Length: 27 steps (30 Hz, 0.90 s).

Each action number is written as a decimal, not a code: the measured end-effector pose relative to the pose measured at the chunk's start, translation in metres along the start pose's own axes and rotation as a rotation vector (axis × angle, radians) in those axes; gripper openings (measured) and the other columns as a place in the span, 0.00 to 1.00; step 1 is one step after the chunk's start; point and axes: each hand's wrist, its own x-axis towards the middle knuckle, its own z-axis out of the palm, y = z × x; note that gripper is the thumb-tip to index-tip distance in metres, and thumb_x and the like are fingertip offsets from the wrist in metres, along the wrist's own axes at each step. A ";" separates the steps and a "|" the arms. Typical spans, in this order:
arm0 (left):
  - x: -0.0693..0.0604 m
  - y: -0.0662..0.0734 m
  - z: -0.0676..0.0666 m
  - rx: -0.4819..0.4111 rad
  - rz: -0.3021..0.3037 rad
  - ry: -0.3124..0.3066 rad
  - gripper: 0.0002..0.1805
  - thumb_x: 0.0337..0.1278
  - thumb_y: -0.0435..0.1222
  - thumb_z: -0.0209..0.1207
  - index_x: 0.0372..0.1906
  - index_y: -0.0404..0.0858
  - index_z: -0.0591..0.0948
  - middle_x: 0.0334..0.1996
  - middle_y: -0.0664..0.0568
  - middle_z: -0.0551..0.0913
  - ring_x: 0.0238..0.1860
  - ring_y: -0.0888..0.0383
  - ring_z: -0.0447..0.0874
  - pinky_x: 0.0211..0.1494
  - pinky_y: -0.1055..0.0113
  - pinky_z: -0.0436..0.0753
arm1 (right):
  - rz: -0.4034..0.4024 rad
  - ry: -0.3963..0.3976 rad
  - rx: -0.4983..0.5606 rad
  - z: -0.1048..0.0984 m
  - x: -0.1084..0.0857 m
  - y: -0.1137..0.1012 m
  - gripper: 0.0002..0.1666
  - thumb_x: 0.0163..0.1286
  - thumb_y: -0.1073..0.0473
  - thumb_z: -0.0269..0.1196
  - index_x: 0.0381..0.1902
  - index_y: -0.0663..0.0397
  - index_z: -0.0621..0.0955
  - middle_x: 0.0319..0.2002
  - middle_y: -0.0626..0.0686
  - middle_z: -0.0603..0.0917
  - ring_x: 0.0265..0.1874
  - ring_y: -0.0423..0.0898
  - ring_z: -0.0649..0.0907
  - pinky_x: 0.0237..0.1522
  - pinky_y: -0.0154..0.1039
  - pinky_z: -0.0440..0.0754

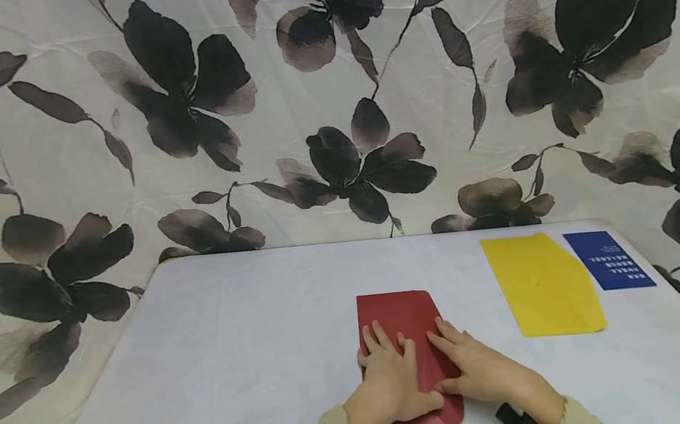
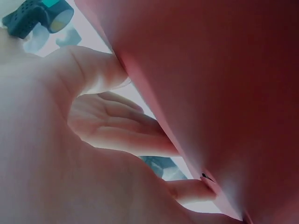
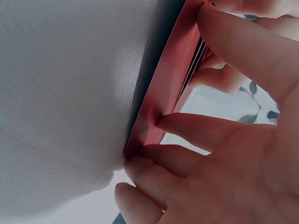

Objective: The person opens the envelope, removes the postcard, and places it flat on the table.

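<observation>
A flat red paper piece, taller than wide, lies on the white table in the head view. My left hand rests over its lower left part with fingers spread and thumb toward the right. From the right, my right hand touches the red piece's right edge with its fingertips and thumb. In the right wrist view the red edge shows more than one layer, with thin dark and light lines between. The left wrist view has the red surface close up, the left thumb and fingers along its edge.
On the right of the white table lies a yellow sheet. Beside it is a blue card with white print. A white cloth with dark flowers hangs behind the table. A dark strap sits at the right wrist.
</observation>
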 end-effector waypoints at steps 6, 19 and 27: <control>-0.001 -0.004 0.000 -0.100 0.023 -0.002 0.53 0.53 0.72 0.46 0.80 0.50 0.52 0.71 0.23 0.56 0.68 0.22 0.56 0.54 0.40 0.79 | -0.008 0.005 0.004 0.000 0.000 0.001 0.44 0.62 0.58 0.70 0.70 0.71 0.66 0.74 0.71 0.56 0.72 0.69 0.58 0.68 0.66 0.56; -0.003 -0.005 -0.003 -0.220 0.053 0.013 0.43 0.58 0.64 0.45 0.78 0.57 0.56 0.73 0.27 0.55 0.67 0.19 0.53 0.54 0.32 0.73 | -0.002 0.003 0.015 0.000 -0.001 0.001 0.43 0.63 0.58 0.69 0.71 0.70 0.66 0.74 0.71 0.56 0.73 0.68 0.58 0.68 0.66 0.54; -0.002 -0.004 -0.002 -0.270 0.065 0.027 0.39 0.58 0.60 0.47 0.76 0.57 0.62 0.74 0.29 0.53 0.67 0.17 0.51 0.54 0.28 0.71 | 0.003 0.002 0.018 -0.001 -0.001 0.002 0.43 0.63 0.59 0.69 0.71 0.70 0.66 0.74 0.71 0.56 0.72 0.69 0.58 0.68 0.67 0.54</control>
